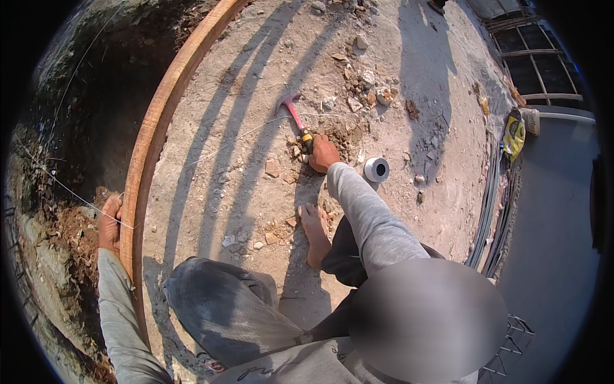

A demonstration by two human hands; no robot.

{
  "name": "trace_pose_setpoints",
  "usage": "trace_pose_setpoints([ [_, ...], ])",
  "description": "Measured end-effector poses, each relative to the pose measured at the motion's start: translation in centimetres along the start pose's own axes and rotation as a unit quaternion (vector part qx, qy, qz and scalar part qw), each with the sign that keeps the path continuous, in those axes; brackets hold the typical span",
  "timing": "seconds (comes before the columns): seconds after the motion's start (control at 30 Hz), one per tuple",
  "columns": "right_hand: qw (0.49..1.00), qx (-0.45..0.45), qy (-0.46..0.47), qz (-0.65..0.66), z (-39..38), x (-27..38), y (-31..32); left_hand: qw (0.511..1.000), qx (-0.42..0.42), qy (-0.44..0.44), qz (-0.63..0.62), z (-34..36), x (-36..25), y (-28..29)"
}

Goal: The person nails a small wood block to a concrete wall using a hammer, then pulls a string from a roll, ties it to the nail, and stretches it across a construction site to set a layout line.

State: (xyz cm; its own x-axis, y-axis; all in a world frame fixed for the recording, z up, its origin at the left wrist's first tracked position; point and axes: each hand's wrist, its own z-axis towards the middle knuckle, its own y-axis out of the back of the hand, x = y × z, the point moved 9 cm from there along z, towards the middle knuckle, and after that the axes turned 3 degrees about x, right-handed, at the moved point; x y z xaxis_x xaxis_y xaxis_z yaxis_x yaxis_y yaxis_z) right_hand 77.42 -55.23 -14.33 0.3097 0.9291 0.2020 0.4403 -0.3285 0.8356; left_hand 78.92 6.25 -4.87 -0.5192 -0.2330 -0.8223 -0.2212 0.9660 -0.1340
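A long wooden plank (148, 121) stands along the left edge of the concrete, beside a dug trench. My left hand (110, 224) is closed against the plank's outer side; its fingertips are partly hidden. A thin string (80, 200) crosses the plank at this hand and runs over the ground toward the hammer. With my right hand (324, 155) I grip the lower handle of a claw hammer (297, 115), red-shafted with a black and yellow grip. Its head points away from me, on or just above the ground. A silver spool-like cylinder (377, 169) sits right of that hand.
The trench (121, 83) drops off at the left. Broken stones (368, 93) lie ahead, and rubble surrounds my bare foot (314, 233). Dark rods (491, 198) and a yellow bag (513, 136) line the right side. Another person's foot (437, 5) shows at the top.
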Motion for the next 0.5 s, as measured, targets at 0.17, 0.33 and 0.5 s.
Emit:
trace_pose_setpoints([
  [0.17, 0.991, -0.030, -0.008, 0.129, -1.4, 1.0, 2.6, 0.999, 0.053, 0.012, -0.003, 0.5, 0.2, 0.6],
  [0.33, 0.981, 0.095, 0.131, 0.107, -10.8, -1.4, 5.6, 0.999, 0.023, 0.018, 0.046, 2.0, 1.5, 2.7],
  [0.5, 0.975, 0.184, 0.106, 0.059, -19.1, -10.3, 2.7, 0.994, -0.001, 0.031, 0.100, 2.7, 1.4, 5.0],
])
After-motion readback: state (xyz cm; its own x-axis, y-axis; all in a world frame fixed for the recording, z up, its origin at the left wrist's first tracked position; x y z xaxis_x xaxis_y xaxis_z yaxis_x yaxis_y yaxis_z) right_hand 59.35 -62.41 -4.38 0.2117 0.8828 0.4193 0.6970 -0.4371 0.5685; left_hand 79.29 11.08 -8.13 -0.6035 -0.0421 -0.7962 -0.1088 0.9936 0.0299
